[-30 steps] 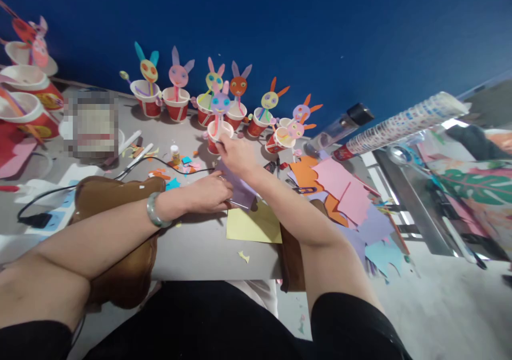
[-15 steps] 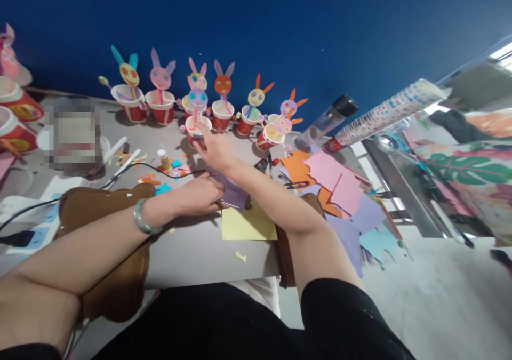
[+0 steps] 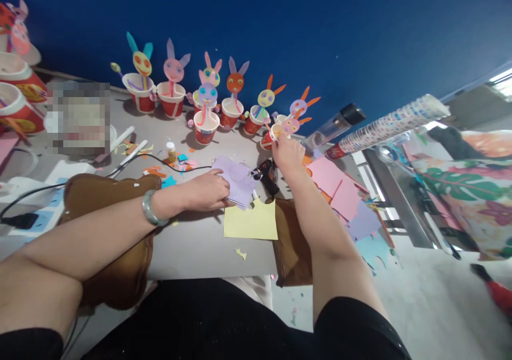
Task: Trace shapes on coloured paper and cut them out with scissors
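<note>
My left hand point(image 3: 208, 190), with a jade-green bangle at the wrist, is closed over the left edge of a sheet of purple paper point(image 3: 237, 181). A round outline shows on that sheet. Under its lower edge lies yellow paper point(image 3: 250, 224). My right hand point(image 3: 290, 154) is closed at the right side of a red paper cup point(image 3: 269, 137) holding a pink rabbit figure with orange ears point(image 3: 290, 125); my fingertips are partly hidden. Just left of that wrist lies a black glue gun point(image 3: 268, 176). Another red cup point(image 3: 206, 130) with a purple-faced rabbit point(image 3: 207, 94) stands farther left.
Several more rabbit cups line the blue wall point(image 3: 256, 18). A clear tube with a black cap point(image 3: 350, 114) and a long stack of cups point(image 3: 388, 125) lean at the right. Coloured paper point(image 3: 334, 181) lies below them. Scraps, a small bottle point(image 3: 170, 151) and a cable are on the left.
My right hand has left the purple-faced rabbit's cup and moved right to the cup with the pink rabbit. The glue gun and purple sheet are now more exposed. My left hand stays at the paper.
</note>
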Action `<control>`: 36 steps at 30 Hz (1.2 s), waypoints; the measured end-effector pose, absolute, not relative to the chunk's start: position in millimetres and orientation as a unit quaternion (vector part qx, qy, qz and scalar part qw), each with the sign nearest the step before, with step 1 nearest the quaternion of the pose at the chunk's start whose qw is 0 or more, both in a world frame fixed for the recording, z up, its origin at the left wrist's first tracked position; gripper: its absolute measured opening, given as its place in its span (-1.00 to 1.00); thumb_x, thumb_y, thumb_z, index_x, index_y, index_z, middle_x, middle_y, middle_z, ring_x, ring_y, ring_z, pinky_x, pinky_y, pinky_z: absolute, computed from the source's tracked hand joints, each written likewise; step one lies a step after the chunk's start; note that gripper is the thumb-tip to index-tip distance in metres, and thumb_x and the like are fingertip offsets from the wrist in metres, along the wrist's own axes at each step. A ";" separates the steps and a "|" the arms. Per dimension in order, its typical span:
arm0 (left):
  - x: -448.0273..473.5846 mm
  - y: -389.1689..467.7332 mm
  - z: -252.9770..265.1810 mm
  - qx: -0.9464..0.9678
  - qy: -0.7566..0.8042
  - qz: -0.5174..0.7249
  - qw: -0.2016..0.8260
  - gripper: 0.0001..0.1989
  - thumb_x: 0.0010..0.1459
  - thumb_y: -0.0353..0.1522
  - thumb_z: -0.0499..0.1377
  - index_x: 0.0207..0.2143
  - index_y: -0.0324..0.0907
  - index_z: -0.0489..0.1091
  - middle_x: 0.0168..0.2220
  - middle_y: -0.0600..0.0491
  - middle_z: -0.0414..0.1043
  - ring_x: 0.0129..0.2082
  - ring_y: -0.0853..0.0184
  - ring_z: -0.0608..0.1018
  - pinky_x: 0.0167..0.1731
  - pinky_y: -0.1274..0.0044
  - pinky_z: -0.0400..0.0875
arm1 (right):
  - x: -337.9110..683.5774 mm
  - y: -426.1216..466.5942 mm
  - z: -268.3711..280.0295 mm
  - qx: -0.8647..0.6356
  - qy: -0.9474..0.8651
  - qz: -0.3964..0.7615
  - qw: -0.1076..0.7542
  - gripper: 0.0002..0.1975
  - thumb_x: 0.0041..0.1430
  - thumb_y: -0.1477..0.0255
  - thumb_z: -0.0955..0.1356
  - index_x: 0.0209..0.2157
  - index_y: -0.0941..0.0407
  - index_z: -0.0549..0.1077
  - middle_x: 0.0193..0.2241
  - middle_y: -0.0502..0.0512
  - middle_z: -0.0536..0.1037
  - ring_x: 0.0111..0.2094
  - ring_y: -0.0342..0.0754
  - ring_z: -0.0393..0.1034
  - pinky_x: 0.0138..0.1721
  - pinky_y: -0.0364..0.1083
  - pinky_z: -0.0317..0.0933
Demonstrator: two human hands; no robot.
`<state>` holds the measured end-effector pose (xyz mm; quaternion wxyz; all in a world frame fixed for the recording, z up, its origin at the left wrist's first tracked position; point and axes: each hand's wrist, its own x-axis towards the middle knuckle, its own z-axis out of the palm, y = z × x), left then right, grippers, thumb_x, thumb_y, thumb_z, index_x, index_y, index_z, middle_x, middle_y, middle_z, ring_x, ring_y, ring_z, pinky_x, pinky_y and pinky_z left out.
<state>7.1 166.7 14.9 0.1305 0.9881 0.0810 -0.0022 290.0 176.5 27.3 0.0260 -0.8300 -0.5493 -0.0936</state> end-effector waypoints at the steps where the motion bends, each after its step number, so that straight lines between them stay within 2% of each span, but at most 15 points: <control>1: 6.9 167.1 14.6 0.988 0.081 0.001 0.130 -0.72 0.35 -0.27 0.15 -0.34 -0.21 0.56 -0.33 -0.04 0.63 -0.29 0.22 0.60 0.10 0.27 0.29 | 292.1 175.2 30.8 -0.833 -0.544 -0.095 0.024 -0.55 0.45 0.20 0.18 -0.01 0.22 0.53 -0.24 0.45 0.61 -0.21 0.21 0.53 -0.16 0.13 0.24; 5: 6.2 167.4 15.7 0.987 0.083 0.004 0.134 -0.70 0.36 -0.26 0.13 -0.32 -0.21 0.56 -0.31 -0.04 0.63 -0.27 0.22 0.61 0.12 0.28 0.28 | 304.7 162.3 60.8 -0.850 -0.508 -0.126 0.054 -0.60 0.38 0.18 0.24 -0.03 0.16 0.54 -0.28 0.42 0.61 -0.23 0.24 0.49 -0.19 0.13 0.22; 11: 5.9 166.1 15.3 0.986 0.080 -0.003 0.145 -0.72 0.35 -0.29 0.13 -0.33 -0.22 0.57 -0.32 -0.04 0.63 -0.29 0.23 0.61 0.10 0.29 0.27 | 319.2 140.2 100.4 -0.853 -0.494 -0.154 0.058 -0.60 0.37 0.19 0.21 0.00 0.10 0.51 -0.24 0.37 0.63 -0.20 0.27 0.48 -0.17 0.14 0.21; 17: 5.5 166.4 14.9 0.984 0.090 -0.002 0.151 -0.72 0.35 -0.27 0.15 -0.33 -0.23 0.56 -0.32 -0.05 0.63 -0.29 0.22 0.61 0.13 0.28 0.26 | 296.7 138.7 74.2 -0.837 -0.535 -0.115 0.011 -0.68 0.34 0.24 0.26 -0.04 0.07 0.53 -0.27 0.28 0.66 -0.26 0.21 0.50 -0.23 0.05 0.22; 21: 6.2 166.3 16.5 0.986 0.082 -0.010 0.142 -0.69 0.38 -0.26 0.11 -0.32 -0.22 0.57 -0.30 -0.05 0.64 -0.26 0.21 0.61 0.15 0.26 0.26 | 285.9 145.3 51.9 -0.818 -0.567 -0.102 -0.011 -0.70 0.34 0.27 0.28 -0.06 0.09 0.54 -0.29 0.33 0.64 -0.26 0.20 0.49 -0.24 0.04 0.21; 27: 6.9 165.9 18.1 0.986 0.084 -0.025 0.139 -0.68 0.39 -0.25 0.10 -0.28 -0.22 0.59 -0.26 -0.06 0.64 -0.23 0.19 0.61 0.17 0.23 0.25 | 288.8 157.1 43.7 -0.824 -0.560 -0.078 -0.032 -0.67 0.34 0.33 0.28 0.01 0.16 0.53 -0.21 0.40 0.64 -0.20 0.25 0.51 -0.19 0.09 0.26; 32: 7.2 166.6 16.7 0.987 0.081 -0.010 0.142 -0.64 0.39 -0.25 0.09 -0.37 -0.21 0.57 -0.31 -0.04 0.63 -0.31 0.25 0.59 0.15 0.25 0.25 | 276.8 148.5 42.3 -0.815 -0.573 -0.085 0.012 -0.58 0.34 0.29 0.28 0.15 0.14 0.43 -0.25 0.33 0.65 -0.23 0.24 0.53 -0.20 0.10 0.28; 36: 7.7 166.5 15.0 0.988 0.074 0.006 0.134 -0.62 0.39 -0.23 0.10 -0.40 -0.21 0.57 -0.35 -0.04 0.63 -0.35 0.27 0.58 0.11 0.27 0.28 | 251.7 146.3 31.7 -0.753 -0.651 -0.086 0.044 -0.66 0.38 0.32 0.22 0.00 0.15 0.51 -0.14 0.32 0.63 -0.18 0.20 0.52 -0.21 0.06 0.31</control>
